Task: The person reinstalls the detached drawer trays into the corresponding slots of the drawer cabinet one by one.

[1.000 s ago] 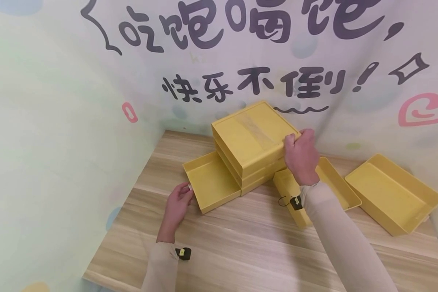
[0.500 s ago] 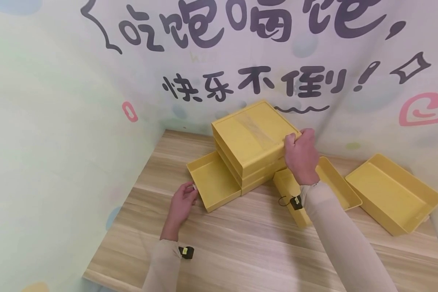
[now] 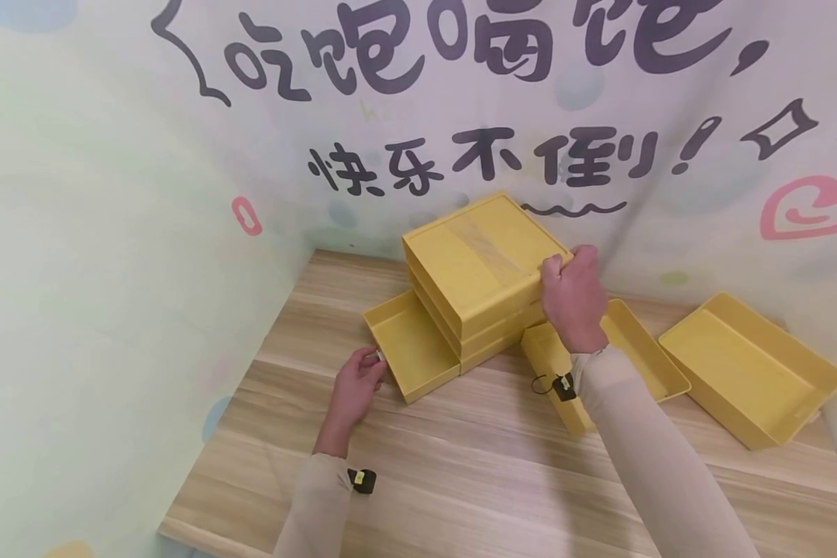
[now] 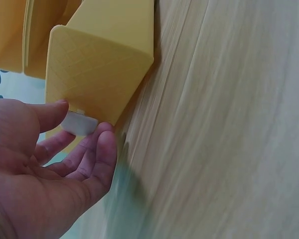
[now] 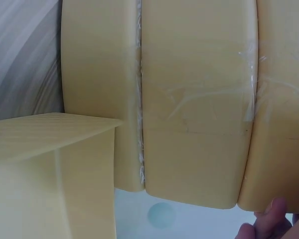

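A yellow drawer cabinet (image 3: 484, 263) (image 5: 199, 99) stands at the back of the wooden table (image 3: 460, 480). Its bottom drawer (image 3: 415, 349) (image 4: 99, 69) sticks out to the front left and is empty. My left hand (image 3: 359, 384) (image 4: 65, 144) holds the drawer's small white handle (image 3: 379, 356) (image 4: 79, 123) between thumb and fingers. My right hand (image 3: 573, 298) grips the cabinet's top right corner, fingers curled over the edge. Only a fingertip (image 5: 276, 206) shows in the right wrist view.
Two loose yellow drawers lie to the right: one (image 3: 642, 356) (image 5: 50, 149) under my right forearm, another (image 3: 746, 372) near the table's right edge. Printed walls close the left and back sides. Bare tabletop stretches toward the front edge.
The bottom drawer has slid to the right, further into the cabinet, with my left hand following at its handle. My right hand has stayed on the cabinet's corner.
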`<move>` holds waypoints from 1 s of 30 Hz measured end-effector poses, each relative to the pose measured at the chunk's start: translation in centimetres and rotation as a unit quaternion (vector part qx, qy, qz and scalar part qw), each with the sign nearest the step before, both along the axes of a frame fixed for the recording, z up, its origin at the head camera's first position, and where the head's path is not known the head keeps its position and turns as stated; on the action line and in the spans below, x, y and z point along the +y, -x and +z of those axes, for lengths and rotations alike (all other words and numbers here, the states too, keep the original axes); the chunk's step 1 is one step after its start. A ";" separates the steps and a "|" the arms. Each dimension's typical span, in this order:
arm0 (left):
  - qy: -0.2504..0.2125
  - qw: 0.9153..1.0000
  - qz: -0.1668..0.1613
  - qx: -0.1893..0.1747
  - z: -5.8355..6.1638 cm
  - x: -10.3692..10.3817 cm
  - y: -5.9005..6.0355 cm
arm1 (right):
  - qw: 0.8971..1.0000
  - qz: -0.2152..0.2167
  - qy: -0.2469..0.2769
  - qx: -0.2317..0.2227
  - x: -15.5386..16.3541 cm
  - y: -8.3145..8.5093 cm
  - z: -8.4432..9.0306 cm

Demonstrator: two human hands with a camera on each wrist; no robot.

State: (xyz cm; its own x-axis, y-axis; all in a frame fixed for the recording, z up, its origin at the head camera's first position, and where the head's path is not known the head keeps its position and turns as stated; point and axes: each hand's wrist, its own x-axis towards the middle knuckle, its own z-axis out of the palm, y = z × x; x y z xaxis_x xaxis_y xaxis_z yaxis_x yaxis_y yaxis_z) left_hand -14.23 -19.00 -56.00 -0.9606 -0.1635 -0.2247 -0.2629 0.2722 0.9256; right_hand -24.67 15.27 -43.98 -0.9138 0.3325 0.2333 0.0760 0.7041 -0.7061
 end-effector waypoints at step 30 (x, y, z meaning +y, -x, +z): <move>-0.023 0.999 -0.010 0.032 -0.7 1.8 1.3 | 0.998 0.020 -0.044 -0.034 0.1 -0.4 0.1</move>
State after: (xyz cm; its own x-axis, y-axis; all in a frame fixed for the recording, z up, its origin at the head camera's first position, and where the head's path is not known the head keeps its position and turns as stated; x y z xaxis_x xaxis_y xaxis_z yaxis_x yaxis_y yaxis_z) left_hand -15.53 -17.18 -56.73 -0.9762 -0.1357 -0.1691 -0.1973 0.2331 0.9522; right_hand -24.32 15.42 -43.88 -0.9407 0.2760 0.1971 0.0921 0.7672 -0.6348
